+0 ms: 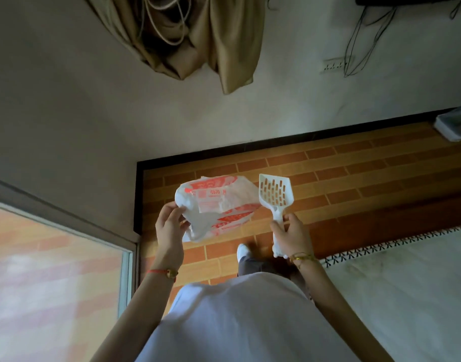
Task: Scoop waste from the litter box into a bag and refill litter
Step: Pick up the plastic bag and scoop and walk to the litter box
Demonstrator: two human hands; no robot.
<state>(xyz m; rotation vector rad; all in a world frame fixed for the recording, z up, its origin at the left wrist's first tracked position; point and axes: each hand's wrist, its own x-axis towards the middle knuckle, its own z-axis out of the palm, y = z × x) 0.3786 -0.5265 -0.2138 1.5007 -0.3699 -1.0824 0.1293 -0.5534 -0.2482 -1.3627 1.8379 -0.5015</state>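
Observation:
I am standing and looking down at a brick-patterned floor. My left hand point(170, 226) pinches the edge of a white plastic bag point(213, 205) with red print, held out in front of me at waist height. My right hand point(292, 237) grips the handle of a white slotted litter scoop point(276, 193), whose blade points up and away, right beside the bag. The scoop blade looks empty. A white tray-like box point(455, 126), perhaps the litter box, lies on the floor at the far right by the wall.
A pale wall runs ahead with a tan curtain point(198, 40) bunched at the top and a socket strip with cables point(336, 65) at the right. A glass door point(54, 257) stands at left. A white rug with fringed border point(396, 283) lies at right.

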